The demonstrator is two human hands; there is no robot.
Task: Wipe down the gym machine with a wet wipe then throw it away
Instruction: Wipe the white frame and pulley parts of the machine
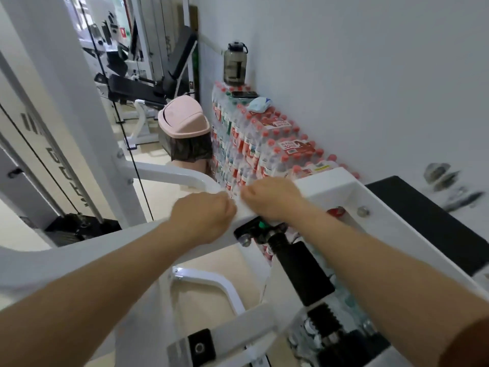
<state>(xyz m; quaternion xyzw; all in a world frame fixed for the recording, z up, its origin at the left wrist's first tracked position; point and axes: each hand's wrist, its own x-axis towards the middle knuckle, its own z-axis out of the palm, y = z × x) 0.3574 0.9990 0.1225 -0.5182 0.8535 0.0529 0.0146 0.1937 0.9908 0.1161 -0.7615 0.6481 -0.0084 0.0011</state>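
Two bare forearms are stretched forward from the bottom edge, with the left hand (203, 215) and right hand (272, 200) held close together over the white frame (333, 185) of the gym machine. Each grip is curled tight, and a white wet wipe (237, 201) is pinched between the two; it is blurred and hard to tell from the frame beneath. A black pad (428, 215) is seen right of the frame. Beyond the hands, packs of water bottles (264, 144) are stacked against the wall, with a dark jug (234, 64), a phone (244, 94) and a wipe packet (260, 104) laid on top. A pink bin (185, 120) is placed just left of the stack
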